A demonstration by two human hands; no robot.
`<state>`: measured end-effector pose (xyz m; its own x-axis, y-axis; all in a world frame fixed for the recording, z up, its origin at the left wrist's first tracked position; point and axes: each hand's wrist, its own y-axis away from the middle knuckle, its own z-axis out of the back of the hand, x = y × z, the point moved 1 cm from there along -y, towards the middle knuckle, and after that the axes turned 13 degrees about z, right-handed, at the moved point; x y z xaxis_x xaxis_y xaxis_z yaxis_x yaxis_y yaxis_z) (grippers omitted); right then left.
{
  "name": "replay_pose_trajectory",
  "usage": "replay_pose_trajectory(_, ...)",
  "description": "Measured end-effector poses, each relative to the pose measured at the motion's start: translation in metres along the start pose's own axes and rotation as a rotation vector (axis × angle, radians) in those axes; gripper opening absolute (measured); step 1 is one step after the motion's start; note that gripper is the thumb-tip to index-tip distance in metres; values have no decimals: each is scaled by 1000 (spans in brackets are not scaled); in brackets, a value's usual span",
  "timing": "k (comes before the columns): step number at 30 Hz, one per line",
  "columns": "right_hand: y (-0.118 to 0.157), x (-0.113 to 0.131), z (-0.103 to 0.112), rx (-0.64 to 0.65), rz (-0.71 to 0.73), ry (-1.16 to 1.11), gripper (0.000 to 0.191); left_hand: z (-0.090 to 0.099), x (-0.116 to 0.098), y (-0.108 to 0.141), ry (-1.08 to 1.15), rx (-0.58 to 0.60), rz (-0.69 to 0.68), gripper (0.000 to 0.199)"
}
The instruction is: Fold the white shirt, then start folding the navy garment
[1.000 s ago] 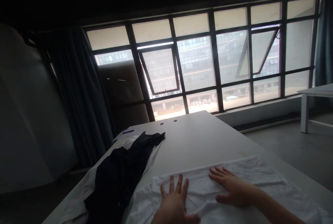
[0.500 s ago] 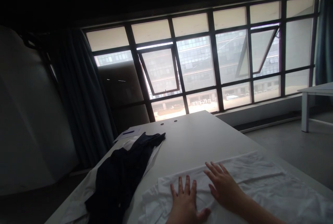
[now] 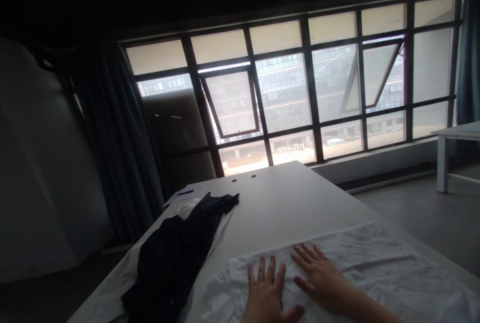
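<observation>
Pressing one white garment [image 3: 356, 253], left hand [image 3: 268, 293] and right hand [image 3: 318, 280] lie open, flat.

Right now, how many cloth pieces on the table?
3: a flat white cloth under the left hand and right hand, a dark garment left of it, and a bunched white cloth beneath that garment. More could be hidden under it.

The white worktop [image 3: 285, 203] carries a white cloth garment [image 3: 348, 253], spread flat directly beneath the fingers [image 3: 270, 269]. To the left of the fingers, a dark navy garment [image 3: 170, 258] lies over a second white garment [image 3: 110, 288]. Farther ahead of the fingers, a sheet of paper [image 3: 186, 193] rests near two round holes [image 3: 244, 178] in the worktop surface.
</observation>
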<state>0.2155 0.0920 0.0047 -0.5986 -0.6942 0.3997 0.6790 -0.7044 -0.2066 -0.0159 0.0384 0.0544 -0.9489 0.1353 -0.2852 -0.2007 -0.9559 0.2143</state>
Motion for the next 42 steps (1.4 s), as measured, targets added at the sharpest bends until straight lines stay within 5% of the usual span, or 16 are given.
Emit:
replay_pose_trajectory(17, 8, -30, 0, -34, -79, 59, 70, 3, -1, -9, -31, -1, 13, 99)
replay_pose_trajectory(42, 16, -33, 11, -31, -89, 60, 74, -13, 1, -23, -25, -20, 1, 96)
